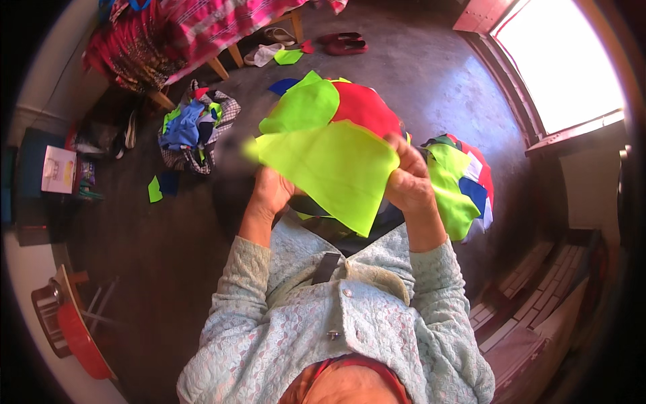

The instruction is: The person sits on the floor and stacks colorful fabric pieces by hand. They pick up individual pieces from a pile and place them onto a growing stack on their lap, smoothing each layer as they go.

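Neon-yellow flat fabric piece (pixel 330 172), four-sided with slightly curved edges: held spread out above the lap, and the landmark for all places below. Right hand (pixel 412 180): we record thumb and fingers pinched on its right edge. Left hand (pixel 272 192): at its lower left edge; the fingers lie partly behind the fabric, so we cannot tell how tightly they close.

Pale blue-green jacket with a lacy pattern (pixel 367 316): worn, on the near side of the piece. Directly beyond the piece, partly covered by it in our view: one lime-green rounded fabric piece (pixel 306 108) and one red fabric piece (pixel 367 108). To its right we list a mixed pile of green, blue, white and red fabric (pixel 452 195). To its left, well apart, a heap of blue and checked cloth (pixel 182 128) on the floor.

Far beyond it: a small lime-green scrap (pixel 288 56), a pair of dark red shoes (pixel 344 44), and a pink-and-red checked cover (pixel 215 23) draped over wooden-legged furniture.
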A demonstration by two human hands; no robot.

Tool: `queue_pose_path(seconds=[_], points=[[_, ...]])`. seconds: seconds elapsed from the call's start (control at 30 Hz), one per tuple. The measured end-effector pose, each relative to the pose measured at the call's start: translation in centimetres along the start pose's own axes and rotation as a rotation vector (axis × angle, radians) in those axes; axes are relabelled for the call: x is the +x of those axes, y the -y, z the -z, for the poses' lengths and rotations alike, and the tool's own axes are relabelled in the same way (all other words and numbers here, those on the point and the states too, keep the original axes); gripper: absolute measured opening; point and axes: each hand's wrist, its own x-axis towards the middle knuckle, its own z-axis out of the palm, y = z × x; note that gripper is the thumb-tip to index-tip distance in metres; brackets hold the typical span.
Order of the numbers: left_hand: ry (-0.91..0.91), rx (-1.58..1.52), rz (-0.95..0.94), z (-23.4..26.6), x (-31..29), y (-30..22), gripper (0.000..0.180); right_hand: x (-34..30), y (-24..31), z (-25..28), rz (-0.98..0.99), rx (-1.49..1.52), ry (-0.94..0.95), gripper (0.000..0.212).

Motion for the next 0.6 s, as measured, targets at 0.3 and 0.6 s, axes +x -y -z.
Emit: queue_pose_path(seconds=[0.3, 0.6], points=[[0.117, -0.374, 0.033, 2.4, -3.1, 0.0, 0.075, -7.2, -5.8, 8.1, -0.433, -0.468, -0.462, 0.015], [-0.259, 0.54, -0.145, 1.5, -2.8, -0.5, 0.046, -6.2, -7.3, 6.3, -0.401, -0.628, -0.406, 0.021]])
